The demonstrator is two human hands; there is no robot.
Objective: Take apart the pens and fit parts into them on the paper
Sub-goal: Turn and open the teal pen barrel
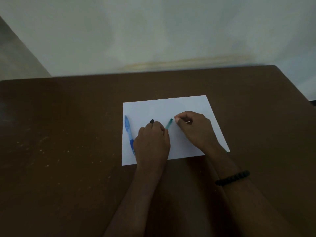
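Head view: my left hand [152,139] grips the teal pen [169,124], my right hand [191,124] pinches a thin part [188,122] mid-paper [171,103]; next I judge it needs careful aligning.

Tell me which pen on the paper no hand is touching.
The blue pen, lying along the left edge of the paper. The black-tipped pen and the teal pen both stick out from under the left hand.

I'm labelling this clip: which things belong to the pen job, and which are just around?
Job: blue pen, teal pen part, dark pen part, paper, left hand, right hand.
Around: brown table, bead bracelet, wall.
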